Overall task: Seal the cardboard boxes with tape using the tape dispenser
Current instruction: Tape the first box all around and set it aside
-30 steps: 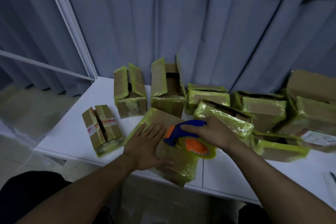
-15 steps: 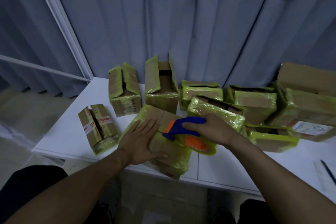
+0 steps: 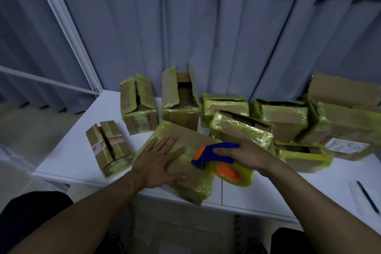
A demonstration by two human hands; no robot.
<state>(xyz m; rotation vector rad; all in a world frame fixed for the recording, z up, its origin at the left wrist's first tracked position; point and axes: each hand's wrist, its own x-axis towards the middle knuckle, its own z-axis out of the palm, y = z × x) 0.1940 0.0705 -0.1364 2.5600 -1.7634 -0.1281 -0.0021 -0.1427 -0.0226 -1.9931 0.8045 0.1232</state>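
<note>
A cardboard box (image 3: 191,136) with yellow-green tape on its edges lies at the table's front edge, its near end hanging over. My left hand (image 3: 158,161) presses flat on its top, fingers spread. My right hand (image 3: 245,153) grips the blue handle of the tape dispenser (image 3: 214,154), whose orange hub and yellowish tape roll (image 3: 237,173) sit at the box's right side. The dispenser's front end touches the box top beside my left thumb.
Several more taped boxes crowd the white table (image 3: 68,156): a small one (image 3: 109,146) at the left, two with raised flaps (image 3: 179,97) behind, others (image 3: 284,117) to the right. A pen on paper (image 3: 367,196) lies at the right edge. Grey curtains hang behind.
The dispenser has slid toward me along the box top, its roll now lower and further right. My left hand stays pressed on the box.
</note>
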